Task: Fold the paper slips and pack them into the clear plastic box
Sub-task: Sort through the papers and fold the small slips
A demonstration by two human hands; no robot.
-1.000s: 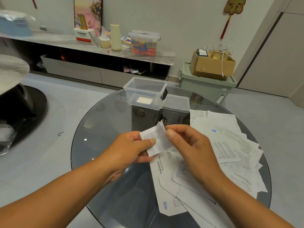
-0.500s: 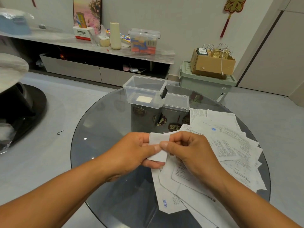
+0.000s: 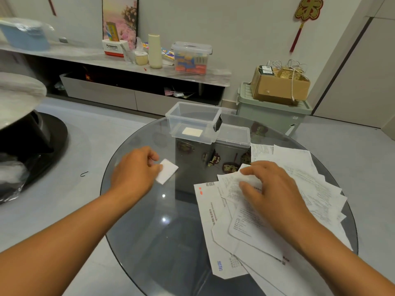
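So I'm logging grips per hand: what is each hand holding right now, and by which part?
The left hand pinches the folded slip by its near-left edge. The right hand rests on the paper pile, gripping nothing clearly.

Round glass tabletop. Behind: low shelf w/ cream bottle, lidded storage tub, Panasonic box. Right: cardboard box on green bin. Red wall ornament.

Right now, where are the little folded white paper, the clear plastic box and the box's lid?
Little folded white paper [image 3: 167, 171], head view, its middle.
Clear plastic box [image 3: 193, 120], head view, front wall.
Clear plastic lid [image 3: 234, 136], head view, flat top.
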